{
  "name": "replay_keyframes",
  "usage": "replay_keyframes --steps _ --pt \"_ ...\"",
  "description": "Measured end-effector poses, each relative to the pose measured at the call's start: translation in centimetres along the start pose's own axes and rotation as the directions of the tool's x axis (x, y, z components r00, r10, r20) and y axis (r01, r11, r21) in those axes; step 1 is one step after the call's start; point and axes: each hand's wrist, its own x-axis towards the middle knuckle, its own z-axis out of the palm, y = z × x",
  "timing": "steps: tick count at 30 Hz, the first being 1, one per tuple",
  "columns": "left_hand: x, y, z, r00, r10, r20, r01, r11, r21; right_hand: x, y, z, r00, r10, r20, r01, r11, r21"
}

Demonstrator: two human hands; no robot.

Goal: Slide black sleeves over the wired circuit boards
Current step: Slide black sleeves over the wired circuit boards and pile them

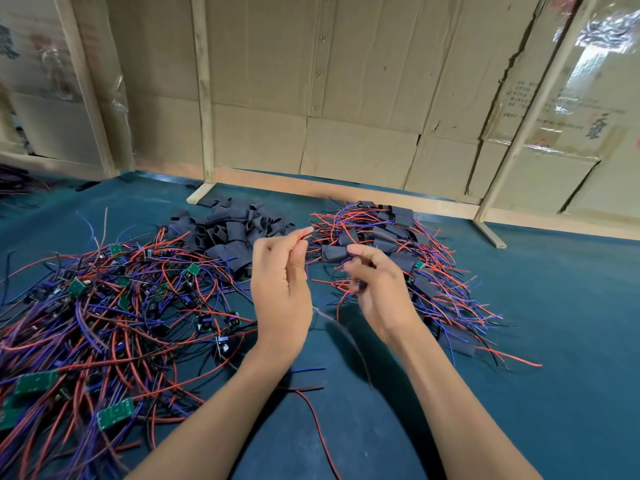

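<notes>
My left hand (pixel 280 278) is raised over the blue mat and pinches the ends of a red and a black wire (pixel 304 233) between thumb and fingers. My right hand (pixel 375 282), blurred, holds a black sleeve (pixel 333 253) at its fingertips, with wires trailing below it. A pile of loose black sleeves (pixel 235 233) lies behind my hands. Bare green circuit boards with red, blue and black wires (pixel 104 306) are heaped at the left. Sleeved boards with wires (pixel 398 237) are heaped at the right.
The blue mat (pixel 519 375) covers the work surface. A loose red and black wire (pixel 311 403) lies between my forearms. Cardboard panels on wooden frames (pixel 311 116) close off the back, their feet standing on the mat.
</notes>
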Motion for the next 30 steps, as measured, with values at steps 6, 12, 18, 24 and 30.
replay_keyframes --steps 6,12,18,24,30 --pt "-1.1 -0.1 0.4 0.937 0.109 0.332 -0.155 0.981 0.117 0.1 -0.9 -0.4 0.982 0.162 -0.098 -0.091 0.858 0.506" --pt "-2.5 -0.2 1.2 0.871 0.13 0.473 -0.189 0.979 0.078 -0.1 -1.6 0.3 0.963 0.251 -0.103 -0.071 0.6 0.797" --pt "-2.9 -0.1 1.7 0.916 0.093 0.39 -0.144 0.984 0.102 -0.4 -2.1 0.4 0.963 0.252 -0.092 -0.038 0.467 0.883" --pt "-2.9 -0.3 1.7 0.932 0.083 0.352 -0.122 0.988 0.089 -0.6 -2.2 0.7 0.979 0.193 -0.059 -0.038 0.463 0.885" --pt "-3.1 -0.3 1.6 0.92 0.08 0.384 -0.128 0.986 0.102 -0.4 -1.8 0.5 0.974 0.218 -0.07 -0.034 0.438 0.898"
